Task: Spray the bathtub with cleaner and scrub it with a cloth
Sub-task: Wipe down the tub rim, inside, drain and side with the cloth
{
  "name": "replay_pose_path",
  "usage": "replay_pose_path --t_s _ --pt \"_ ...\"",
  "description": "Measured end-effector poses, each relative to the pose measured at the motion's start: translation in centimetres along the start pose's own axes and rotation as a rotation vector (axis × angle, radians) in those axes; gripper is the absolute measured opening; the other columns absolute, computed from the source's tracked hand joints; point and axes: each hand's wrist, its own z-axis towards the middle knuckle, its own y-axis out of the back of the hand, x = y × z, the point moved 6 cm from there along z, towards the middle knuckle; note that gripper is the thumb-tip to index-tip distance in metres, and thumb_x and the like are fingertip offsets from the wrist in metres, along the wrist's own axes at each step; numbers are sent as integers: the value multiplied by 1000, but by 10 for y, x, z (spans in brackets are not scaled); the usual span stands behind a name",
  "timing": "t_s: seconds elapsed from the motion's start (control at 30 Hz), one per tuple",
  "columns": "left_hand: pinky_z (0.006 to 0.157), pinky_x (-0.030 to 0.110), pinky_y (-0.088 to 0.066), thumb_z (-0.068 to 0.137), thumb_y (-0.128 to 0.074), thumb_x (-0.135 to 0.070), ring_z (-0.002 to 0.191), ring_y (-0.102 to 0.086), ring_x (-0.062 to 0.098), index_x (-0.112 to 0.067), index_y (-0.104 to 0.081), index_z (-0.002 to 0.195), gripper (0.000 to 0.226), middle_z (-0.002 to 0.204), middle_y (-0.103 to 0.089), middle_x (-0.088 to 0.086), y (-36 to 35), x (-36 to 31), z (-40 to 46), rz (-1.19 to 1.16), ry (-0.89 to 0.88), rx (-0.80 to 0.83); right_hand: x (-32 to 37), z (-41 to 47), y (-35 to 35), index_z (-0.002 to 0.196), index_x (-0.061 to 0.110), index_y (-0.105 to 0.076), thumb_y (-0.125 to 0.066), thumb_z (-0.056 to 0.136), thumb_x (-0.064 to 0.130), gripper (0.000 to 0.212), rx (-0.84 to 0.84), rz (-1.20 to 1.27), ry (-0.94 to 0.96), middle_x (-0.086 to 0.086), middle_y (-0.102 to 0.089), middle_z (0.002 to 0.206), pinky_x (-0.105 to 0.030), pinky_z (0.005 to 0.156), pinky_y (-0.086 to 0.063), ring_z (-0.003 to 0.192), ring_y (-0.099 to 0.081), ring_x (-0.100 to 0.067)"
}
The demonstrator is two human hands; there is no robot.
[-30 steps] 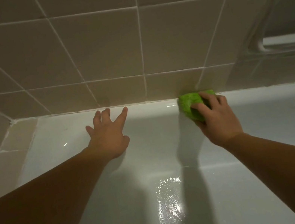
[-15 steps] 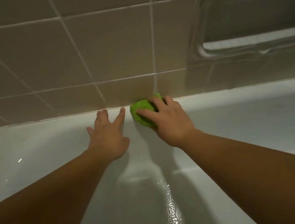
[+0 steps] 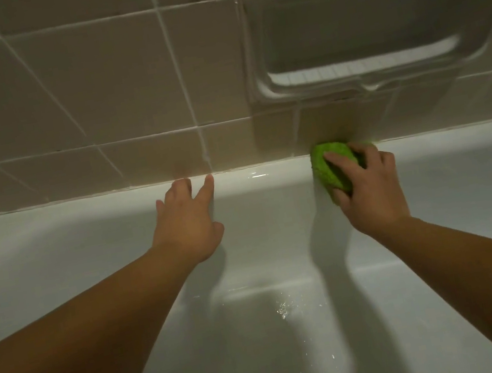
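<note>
nearest the camera, two bare forearms reach across the glossy white bathtub (image 3: 50, 240), whose wet floor glints between them. further out, the left hand (image 3: 189, 219) lies flat on the far inner wall, fingers straight and spread, holding nothing, apparently as a brace. the right hand (image 3: 366, 188) clamps its fingers and thumb round a bright green bunched cloth (image 3: 328, 168), pressing it against the tub's top edge where it meets the beige tiled wall (image 3: 91, 98). half a second ago the cloth sat just beside the left hand; now it is well apart to the right, below the recessed white soap dish (image 3: 365, 66). that suggests the scrub stroke is working rightward along the rim. the cloth sits under the fingertips, bulging out on the thumb side.
</note>
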Motion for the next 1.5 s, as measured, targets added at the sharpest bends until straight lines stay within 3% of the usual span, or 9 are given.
replay_pose_path --t_s 0.27,0.4,0.57,0.83,1.0,1.13,1.23,1.37,1.5 --pt "118 52 -29 91 -61 -43 138 -30 34 -30 -13 163 87 144 -31 14 -9 -34 4 70 -27 -42 85 17 -26 145 42 -51 -70 91 35 58 77 -76 337 -10 -49 144 -49 95 -46 116 -46 -41" --pt "114 51 -33 90 -57 -49 134 -34 39 -17 -12 161 90 139 -37 19 -14 -60 8 226 -90 -58 67 19 -17 144 40 -52 -72 89 38 59 104 -106 439 -9 -52 139 -48 89 -48 109 -50 -38" --pt "112 53 -35 90 -55 -52 134 -35 42 -6 -17 157 90 140 -39 23 -22 -84 10 299 -95 -97 -25 19 12 144 40 -53 -73 85 38 62 114 -154 319 -11 -50 143 -52 92 -49 111 -48 -41" --pt "116 52 -30 95 -47 -55 139 -30 44 -10 -11 159 86 146 -36 22 -31 -147 17 296 -107 -134 -148 6 55 145 38 -51 -78 86 23 66 -8 -55 -37 -9 -40 147 -55 103 -47 126 -37 -39" --pt "121 64 -17 96 -52 -53 151 -4 54 -22 8 161 93 162 -11 28 -41 -179 18 199 11 -90 -110 11 42 143 38 -54 -74 88 29 59 -5 -68 91 -12 -47 143 -49 97 -49 116 -43 -41" --pt "117 68 -21 89 -62 -55 151 2 53 -28 5 161 102 161 -10 28 -43 -180 18 128 48 -100 -76 21 32 141 40 -54 -72 89 35 55 34 -116 282 -9 -53 139 -46 86 -50 108 -50 -39" --pt "116 70 -24 83 -67 -62 151 3 51 -31 2 161 108 161 -12 25 -44 -180 18 111 77 -104 -100 21 43 143 42 -50 -72 89 38 58 42 -167 298 -8 -53 140 -45 83 -52 107 -51 -38" --pt "116 70 -23 81 -66 -66 152 6 50 -34 2 161 111 162 -10 24 -45 -181 20 105 107 -97 -174 18 64 145 42 -50 -62 91 49 56 5 -189 183 -10 -51 146 -49 90 -51 114 -48 -43" --pt "117 70 -19 80 -65 -67 153 12 48 -37 8 161 113 165 -4 23 -46 -179 18 62 99 -99 -199 11 67 147 38 -50 -74 85 50 68 -35 -176 113 -10 -47 149 -52 97 -49 119 -45 -46"
